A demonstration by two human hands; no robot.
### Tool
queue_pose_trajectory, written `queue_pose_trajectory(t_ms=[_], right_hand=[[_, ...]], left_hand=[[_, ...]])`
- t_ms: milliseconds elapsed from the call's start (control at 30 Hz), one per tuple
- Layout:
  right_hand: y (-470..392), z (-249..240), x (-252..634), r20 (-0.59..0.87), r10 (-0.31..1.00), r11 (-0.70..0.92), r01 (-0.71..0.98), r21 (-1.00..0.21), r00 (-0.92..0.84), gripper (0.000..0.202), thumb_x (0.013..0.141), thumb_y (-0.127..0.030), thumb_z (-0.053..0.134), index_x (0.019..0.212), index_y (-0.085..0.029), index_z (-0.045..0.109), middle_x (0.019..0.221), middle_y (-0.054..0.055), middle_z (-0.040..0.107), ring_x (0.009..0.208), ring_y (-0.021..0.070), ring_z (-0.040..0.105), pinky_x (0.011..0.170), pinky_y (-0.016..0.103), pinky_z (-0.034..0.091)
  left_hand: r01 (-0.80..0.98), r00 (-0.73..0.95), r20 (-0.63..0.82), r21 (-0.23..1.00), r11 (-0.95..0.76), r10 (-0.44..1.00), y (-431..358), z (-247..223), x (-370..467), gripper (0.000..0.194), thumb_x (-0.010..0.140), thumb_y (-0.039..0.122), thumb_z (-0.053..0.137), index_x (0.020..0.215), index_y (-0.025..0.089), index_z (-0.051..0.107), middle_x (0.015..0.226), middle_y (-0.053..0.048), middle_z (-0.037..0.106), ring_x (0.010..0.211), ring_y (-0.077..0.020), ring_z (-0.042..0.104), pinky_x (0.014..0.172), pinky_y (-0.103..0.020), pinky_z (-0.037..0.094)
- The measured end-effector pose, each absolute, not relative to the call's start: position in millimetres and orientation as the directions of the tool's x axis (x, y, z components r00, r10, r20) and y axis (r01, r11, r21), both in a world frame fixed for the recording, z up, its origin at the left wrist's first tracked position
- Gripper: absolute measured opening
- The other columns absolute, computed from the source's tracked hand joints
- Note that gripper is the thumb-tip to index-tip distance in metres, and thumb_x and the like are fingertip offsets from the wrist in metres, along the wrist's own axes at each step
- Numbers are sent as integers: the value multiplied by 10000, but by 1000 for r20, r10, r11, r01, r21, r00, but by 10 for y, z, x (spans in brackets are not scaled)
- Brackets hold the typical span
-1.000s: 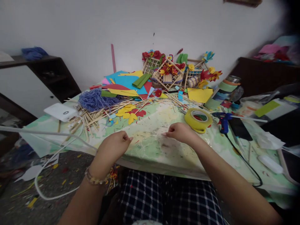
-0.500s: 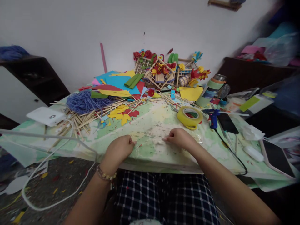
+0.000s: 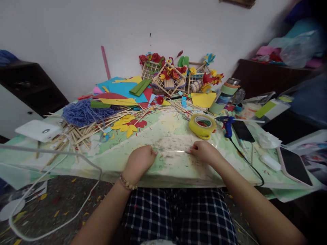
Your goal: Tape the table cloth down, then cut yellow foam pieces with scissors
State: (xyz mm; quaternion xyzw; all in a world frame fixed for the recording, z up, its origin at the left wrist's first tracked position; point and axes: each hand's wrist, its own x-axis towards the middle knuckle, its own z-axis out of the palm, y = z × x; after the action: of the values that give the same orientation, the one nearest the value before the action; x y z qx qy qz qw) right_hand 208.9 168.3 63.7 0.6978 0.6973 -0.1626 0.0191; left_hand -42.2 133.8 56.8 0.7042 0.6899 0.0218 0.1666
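Clear strip runs from left hand to right hand, each grip pinched on it, tape roll just beyond.

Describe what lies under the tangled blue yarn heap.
Thin, pale wooden sticks poke out at the front edge of the blue yarn heap; its middle hides anything beneath.

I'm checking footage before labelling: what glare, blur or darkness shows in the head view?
Head view, middle: a thin clear strip between left hand and right hand catches a bright glint; head view, upper right: plastic bag soft, corner dark; whole head view: dim, greyish light.
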Motion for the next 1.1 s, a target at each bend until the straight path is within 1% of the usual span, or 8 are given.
queue_pose_trajectory(t_ms=[100, 167, 333, 500, 600, 833, 933, 1100], right_hand=[[1660, 630, 2043, -227, 974, -28, 989, -144, -6, 275, 785, -458, 635, 752, -187, 668, 777, 63, 675, 695, 174, 578, 519, 254, 279], [1646, 693, 2043, -208, 978, -22, 990, -142, -8, 280, 779, -466, 643, 740, -190, 662, 754, 58, 670, 672, 169, 568, 518, 256, 278], [1600, 949, 2163, -139, 989, 7, 970, -242, -42, 276, 781, -435, 650, 668, -184, 634, 650, 28, 640, 586, 140, 519, 512, 258, 283], [1526, 1115, 2371, -121, 993, -48, 959, -278, 15, 303, 766, -459, 660, 638, -191, 603, 614, 10, 613, 548, 128, 492, 495, 260, 271], [1537, 1056, 2503, -129, 990, -83, 960, -268, 49, 315, 758, -481, 659, 641, -194, 606, 635, 16, 625, 574, 139, 515, 503, 260, 281], [1621, 607, 2591, -187, 979, -114, 983, -145, 86, 302, 793, -464, 605, 701, -179, 646, 711, 55, 647, 625, 158, 528, 519, 262, 276], [1563, 650, 2592, -135, 987, -111, 979, -172, 88, 310, 800, -473, 594, 706, -182, 646, 706, 49, 643, 627, 159, 524, 517, 264, 272], [1371, 972, 2557, -84, 992, -114, 963, -242, 96, 292, 797, -460, 614, 675, -195, 626, 670, 31, 633, 595, 149, 517, 511, 266, 274]], left_hand=[[972, 44, -193, 233, 2, 980, 1333, 546, -394, 265, 884, 348, 437, 843, 169, 629, 886, -107, 696, 824, -224, 621, 653, -293, 384], [974, 39, -191, 228, 5, 981, 1302, 592, -398, 253, 879, 339, 438, 820, 176, 623, 872, -100, 692, 811, -223, 616, 636, -291, 371], [957, 24, -147, 288, 20, 989, 1209, 822, -401, 246, 873, 365, 446, 763, 199, 590, 807, -58, 674, 759, -208, 589, 585, -285, 313], [960, 69, -118, 279, -34, 991, 1242, 935, -277, 282, 891, 389, 427, 795, 192, 604, 828, -74, 681, 782, -217, 600, 606, -293, 338], [956, 145, -98, 272, -114, 984, 1364, 866, -131, 305, 893, 401, 431, 808, 182, 626, 846, -87, 687, 808, -228, 615, 630, -302, 373], [955, 246, -153, 207, -213, 957, 1560, 606, 98, 277, 884, 333, 468, 920, 131, 654, 924, -152, 693, 867, -267, 640, 693, -330, 432], [957, 234, -139, 206, -203, 962, 1505, 655, 72, 282, 890, 347, 454, 889, 147, 652, 893, -135, 692, 842, -254, 636, 679, -320, 425], [957, 194, -134, 243, -157, 972, 1415, 875, -29, 260, 884, 370, 467, 819, 174, 626, 849, -95, 685, 809, -229, 620, 642, -302, 391]])
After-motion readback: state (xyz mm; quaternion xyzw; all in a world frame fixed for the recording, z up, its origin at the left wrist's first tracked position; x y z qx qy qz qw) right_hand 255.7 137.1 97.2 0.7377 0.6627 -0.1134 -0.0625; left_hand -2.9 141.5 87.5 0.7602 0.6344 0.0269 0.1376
